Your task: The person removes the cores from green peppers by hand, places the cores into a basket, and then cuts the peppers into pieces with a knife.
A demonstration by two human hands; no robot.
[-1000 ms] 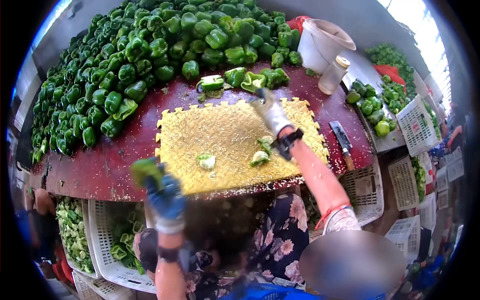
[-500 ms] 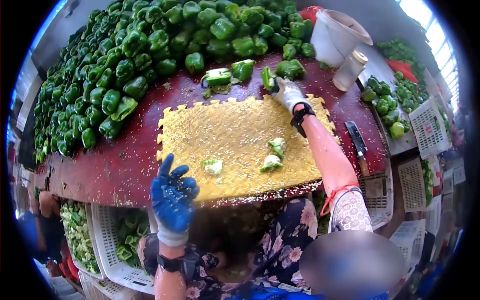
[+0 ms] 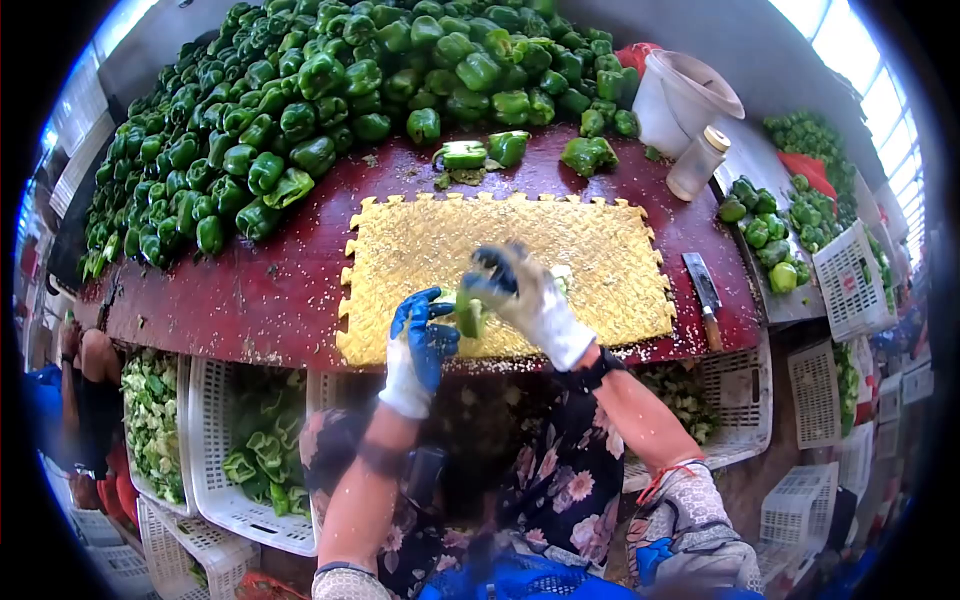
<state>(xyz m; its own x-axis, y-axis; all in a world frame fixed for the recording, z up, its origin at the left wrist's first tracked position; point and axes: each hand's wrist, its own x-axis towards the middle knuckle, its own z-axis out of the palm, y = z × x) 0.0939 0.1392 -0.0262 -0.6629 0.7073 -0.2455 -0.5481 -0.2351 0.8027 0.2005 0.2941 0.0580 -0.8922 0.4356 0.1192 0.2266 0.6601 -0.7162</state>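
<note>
A green pepper piece (image 3: 470,314) is between my hands above the yellow mat (image 3: 400,240). My right hand (image 3: 525,295), in a white and blue glove, has curved fingers and touches the piece from the right; motion blurs its exact grip. Just to the left is my left hand (image 3: 422,345), gloved in blue and white, its fingers apart and their tips close to the piece. Pale pepper scraps (image 3: 560,276) lie on the mat, partly hidden behind my right hand. Past the mat's far edge lie a cut pepper (image 3: 461,155) and a pepper (image 3: 589,156).
Green peppers (image 3: 300,120) are heaped at the back left. A knife (image 3: 704,290) lies right of the mat. A white bucket (image 3: 668,100) and a jar (image 3: 697,165) stand at the back right. White crates (image 3: 215,480) sit below the table's near edge. A person's bare leg (image 3: 98,357) shows at far left.
My right hand has come back from the mat's far edge with the pepper piece it had reached. My left hand has moved right, towards it. The view has shifted slightly.
</note>
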